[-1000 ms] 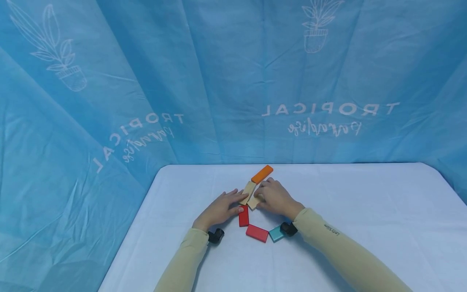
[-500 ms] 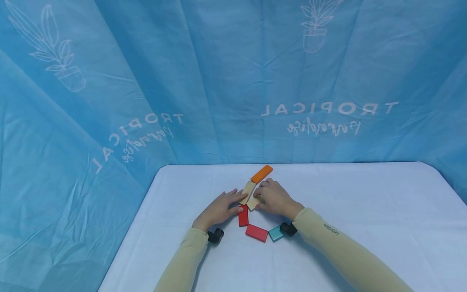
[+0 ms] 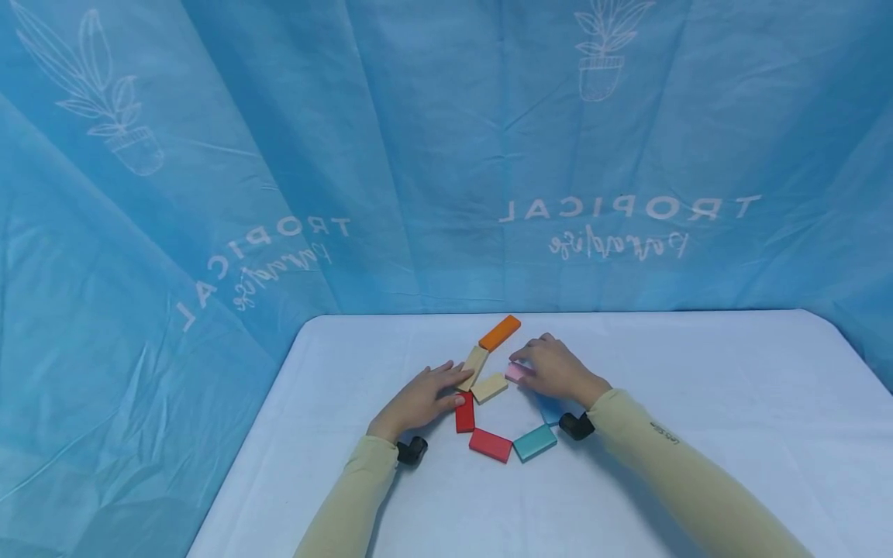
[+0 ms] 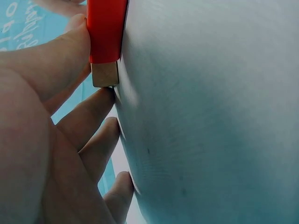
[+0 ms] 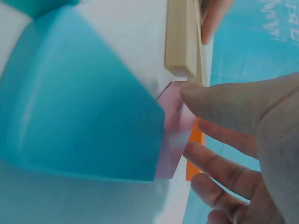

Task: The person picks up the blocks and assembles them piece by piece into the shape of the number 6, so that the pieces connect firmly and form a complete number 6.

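My left hand point(image 3: 420, 399) lies with its fingers extended over a plain wooden block point(image 3: 476, 363), and its thumb touches a red block point(image 3: 465, 416). In the left wrist view the thumb sits against that red block point(image 4: 106, 32). My right hand point(image 3: 561, 372) pinches a pink block point(image 3: 516, 373) between thumb and fingers. The right wrist view has the thumb on top of the pink block point(image 5: 174, 128), right beside a large-looking blue block point(image 5: 88, 102). A second plain wooden block point(image 3: 491, 388) lies between the two hands, just left of the pink one.
A second red block point(image 3: 491, 445) and a teal block point(image 3: 535, 443) form the near side of a ring of flat blocks. An orange block point(image 3: 500, 332) lies at the far end of the first wooden block. White cloth covers the table point(image 3: 732, 434); a blue curtain point(image 3: 446, 155) hangs behind.
My right hand has let go of the second wooden block and moved right to the pink block. More of the teal block and part of the blue one now show. My left hand has stayed put.
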### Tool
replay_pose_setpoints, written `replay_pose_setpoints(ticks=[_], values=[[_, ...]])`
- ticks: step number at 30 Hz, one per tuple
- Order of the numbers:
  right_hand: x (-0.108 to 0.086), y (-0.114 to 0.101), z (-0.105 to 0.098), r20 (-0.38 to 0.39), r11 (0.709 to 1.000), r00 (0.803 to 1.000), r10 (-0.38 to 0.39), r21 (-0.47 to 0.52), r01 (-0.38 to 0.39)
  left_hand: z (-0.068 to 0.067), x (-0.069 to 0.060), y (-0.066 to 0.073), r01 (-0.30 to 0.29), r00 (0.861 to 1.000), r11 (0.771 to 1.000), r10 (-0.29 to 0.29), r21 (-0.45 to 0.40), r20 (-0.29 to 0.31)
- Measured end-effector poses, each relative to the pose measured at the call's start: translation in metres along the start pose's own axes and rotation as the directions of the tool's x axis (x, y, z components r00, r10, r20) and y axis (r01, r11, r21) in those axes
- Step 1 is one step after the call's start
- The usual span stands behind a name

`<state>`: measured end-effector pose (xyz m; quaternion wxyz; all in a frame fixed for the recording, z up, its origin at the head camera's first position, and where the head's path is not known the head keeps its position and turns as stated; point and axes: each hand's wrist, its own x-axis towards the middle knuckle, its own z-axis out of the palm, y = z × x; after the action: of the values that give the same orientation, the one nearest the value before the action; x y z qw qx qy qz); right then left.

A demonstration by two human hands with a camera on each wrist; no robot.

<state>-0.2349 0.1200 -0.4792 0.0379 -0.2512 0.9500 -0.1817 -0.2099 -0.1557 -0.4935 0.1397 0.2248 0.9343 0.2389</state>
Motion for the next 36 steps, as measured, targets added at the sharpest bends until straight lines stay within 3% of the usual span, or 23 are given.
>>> replay_pose_setpoints(ticks=[10,17,23,29,36], values=[[-0.005,-0.001,-0.003,0.073,0.998,0.996,0.049,0.037,-0.052,0.000,0.001,-0.001,0.007,1.000,1.000,-0.007,0.004,0.000],[-0.005,0.001,-0.004,0.073,0.998,0.997,0.013,0.056,-0.018,0.000,0.002,-0.001,0.020,1.000,1.000,-0.020,0.008,0.002],[-0.004,0.005,-0.003,0.076,0.995,0.996,0.046,0.085,-0.053,-0.001,0.003,-0.001,0.019,1.000,1.000,-0.019,0.002,0.008],[-0.014,0.013,-0.012,0.042,0.985,0.996,0.083,0.148,-0.089,-0.001,0.005,-0.002,0.009,1.000,1.000,-0.009,0.015,0.019],[-0.035,0.033,-0.022,-0.054,0.983,0.995,0.079,0.172,-0.069,0.000,0.007,-0.003,0.007,1.000,1.000,-0.008,0.017,0.024]])
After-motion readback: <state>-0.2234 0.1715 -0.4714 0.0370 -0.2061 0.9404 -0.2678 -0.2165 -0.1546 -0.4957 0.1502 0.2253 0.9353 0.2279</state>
